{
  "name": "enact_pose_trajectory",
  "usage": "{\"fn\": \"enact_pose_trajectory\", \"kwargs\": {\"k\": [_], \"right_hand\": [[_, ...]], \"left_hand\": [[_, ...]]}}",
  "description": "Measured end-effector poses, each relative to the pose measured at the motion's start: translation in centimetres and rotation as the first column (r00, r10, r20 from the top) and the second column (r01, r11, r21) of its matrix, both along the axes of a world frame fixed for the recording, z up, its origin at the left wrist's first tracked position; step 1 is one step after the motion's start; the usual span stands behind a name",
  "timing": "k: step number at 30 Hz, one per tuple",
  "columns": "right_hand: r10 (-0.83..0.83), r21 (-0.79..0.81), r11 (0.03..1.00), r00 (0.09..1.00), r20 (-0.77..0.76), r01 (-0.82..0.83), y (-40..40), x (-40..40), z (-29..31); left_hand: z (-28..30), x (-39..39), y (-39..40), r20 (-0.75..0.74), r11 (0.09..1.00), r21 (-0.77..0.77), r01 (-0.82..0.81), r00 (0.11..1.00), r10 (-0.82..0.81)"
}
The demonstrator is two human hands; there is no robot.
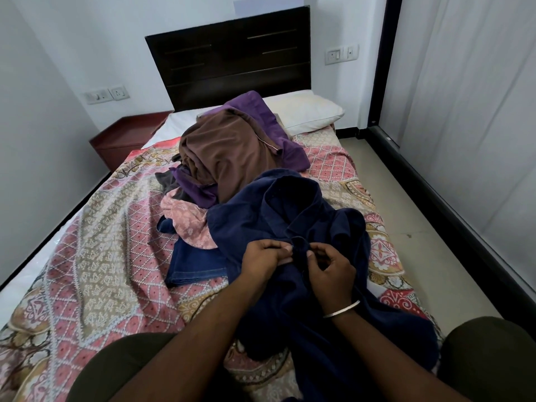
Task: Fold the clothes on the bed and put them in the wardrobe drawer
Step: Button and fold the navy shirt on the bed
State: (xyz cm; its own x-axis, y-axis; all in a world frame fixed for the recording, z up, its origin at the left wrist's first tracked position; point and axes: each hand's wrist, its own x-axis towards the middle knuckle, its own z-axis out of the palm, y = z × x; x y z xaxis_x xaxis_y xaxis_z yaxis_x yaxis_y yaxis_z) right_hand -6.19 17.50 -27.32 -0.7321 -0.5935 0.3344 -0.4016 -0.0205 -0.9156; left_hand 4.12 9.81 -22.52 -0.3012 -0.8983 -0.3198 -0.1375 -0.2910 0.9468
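Note:
A navy blue shirt [290,210] lies crumpled across the bed [95,256] in front of me. My left hand [264,256] and my right hand [333,271] meet at its front, each pinching a small fold of the navy cloth near a button. My right wrist carries a silver bangle. Behind the shirt is a heap of clothes: a brown garment [229,149], a purple one [269,123], a pink patterned one [188,221], a grey piece [168,181] and folded blue jeans [194,265].
A white pillow [304,111] lies at the dark headboard [232,53]. A red bedside cabinet [124,137] stands to the left. Tiled floor [420,227] runs along the bed's right side, beside pale curtains [478,111]. My knees show at the bottom edge.

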Motion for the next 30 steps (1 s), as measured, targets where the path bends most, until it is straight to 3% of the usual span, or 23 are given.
{"fn": "enact_pose_trajectory", "kwargs": {"k": [4, 9, 14, 17, 20, 26, 30], "right_hand": [[0.061, 0.036, 0.997, 0.994, 0.091, -0.064, -0.2, -0.4, 0.8], [0.127, 0.078, 0.986, 0.966, 0.225, -0.148, -0.6, -1.1, 1.7], [0.223, 0.205, 0.947, 0.966, 0.128, -0.246, -0.6, -1.8, 2.4], [0.191, 0.271, 0.943, 0.981, 0.045, -0.195, -0.5, -1.6, 2.7], [0.138, 0.283, 0.946, 0.986, 0.090, -0.158, -0.6, -1.7, 3.0], [0.302, 0.378, 0.863, 0.942, 0.143, -0.334, -0.8, -2.8, 3.2], [0.210, 0.320, 0.919, 0.973, 0.095, -0.230, -0.5, -2.8, 3.4]], "left_hand": [[1.2, 0.3, -0.1, -0.057, 0.994, 0.046, -0.096, 0.993, 0.099], [1.8, 0.2, 0.0, -0.056, 0.994, 0.025, -0.109, 0.992, 0.111], [2.0, 0.0, 0.2, -0.055, 0.997, 0.001, -0.077, 0.996, 0.077], [1.8, -0.1, 0.3, -0.045, 0.997, -0.002, -0.074, 0.996, 0.074], [1.6, -0.3, 0.5, -0.034, 0.998, -0.007, -0.058, 0.998, 0.058], [1.4, -0.4, 0.5, -0.003, 1.000, -0.002, -0.017, 1.000, 0.017], [1.2, -0.4, 0.5, 0.003, 1.000, -0.007, -0.013, 1.000, 0.013]]}}
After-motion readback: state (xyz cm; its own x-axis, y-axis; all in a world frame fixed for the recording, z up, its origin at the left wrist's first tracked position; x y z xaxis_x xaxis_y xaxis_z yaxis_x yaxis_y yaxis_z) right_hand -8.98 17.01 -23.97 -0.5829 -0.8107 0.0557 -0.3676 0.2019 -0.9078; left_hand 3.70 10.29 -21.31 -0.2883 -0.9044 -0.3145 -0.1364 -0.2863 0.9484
